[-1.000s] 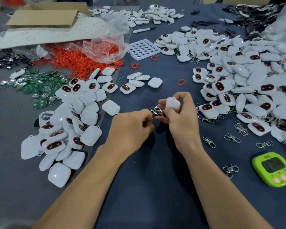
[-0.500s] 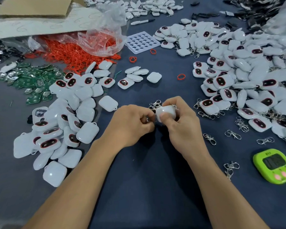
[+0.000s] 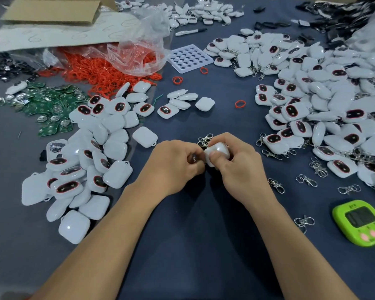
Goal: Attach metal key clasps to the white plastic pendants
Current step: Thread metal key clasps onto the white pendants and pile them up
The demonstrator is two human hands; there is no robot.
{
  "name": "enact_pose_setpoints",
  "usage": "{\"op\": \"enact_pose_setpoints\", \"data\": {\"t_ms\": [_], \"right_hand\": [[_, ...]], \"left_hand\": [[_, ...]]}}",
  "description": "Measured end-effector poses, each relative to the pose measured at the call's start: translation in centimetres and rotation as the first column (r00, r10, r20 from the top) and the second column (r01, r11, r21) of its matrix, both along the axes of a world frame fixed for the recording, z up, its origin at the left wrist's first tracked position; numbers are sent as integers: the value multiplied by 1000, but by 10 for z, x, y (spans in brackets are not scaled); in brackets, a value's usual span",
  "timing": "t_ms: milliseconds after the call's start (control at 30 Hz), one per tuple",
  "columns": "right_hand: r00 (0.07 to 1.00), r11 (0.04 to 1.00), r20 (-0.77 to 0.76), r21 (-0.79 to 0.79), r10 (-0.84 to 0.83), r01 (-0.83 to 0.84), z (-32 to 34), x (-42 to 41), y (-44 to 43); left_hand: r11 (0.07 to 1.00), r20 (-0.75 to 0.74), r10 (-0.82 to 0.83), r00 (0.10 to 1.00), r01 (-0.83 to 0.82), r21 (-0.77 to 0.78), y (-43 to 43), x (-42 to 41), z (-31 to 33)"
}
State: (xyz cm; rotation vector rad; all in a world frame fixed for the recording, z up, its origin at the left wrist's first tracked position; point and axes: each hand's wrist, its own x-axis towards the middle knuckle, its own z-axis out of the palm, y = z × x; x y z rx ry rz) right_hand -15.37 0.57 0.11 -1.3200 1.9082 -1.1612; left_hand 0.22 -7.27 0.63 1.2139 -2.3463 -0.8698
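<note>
Hardly shifted in half a second, just tipped slightly lower. Meeting right hand [image 3: 240,169] and left hand [image 3: 173,166] mid-table between the piles: right curled round white pendant [image 3: 217,153], left pinching clasp [image 3: 204,140], contact mostly hidden. Hold pendant still, thread ring through corner loop, no twisting. Glossy rounded-square shell, plain side up.
</note>
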Motion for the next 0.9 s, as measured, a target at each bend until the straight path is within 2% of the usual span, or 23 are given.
{"op": "enact_pose_setpoints", "data": {"t_ms": [567, 633, 767, 900], "right_hand": [[999, 998, -23, -36, 49, -50, 3, 2, 4], [998, 998, 48, -46, 35, -33, 3, 1, 6], [958, 997, 283, -68, 48, -30, 8, -3, 5], [931, 996, 358, -78, 66, -41, 8, -4, 5]], "left_hand": [[996, 72, 68, 995, -64, -58, 3, -5, 2], [998, 12, 60, 998, -60, -10, 0, -3, 1], [993, -179, -19, 984, 39, 111, -3, 5, 4], [987, -213, -35, 976, 67, 145, -5, 5, 4]]}}
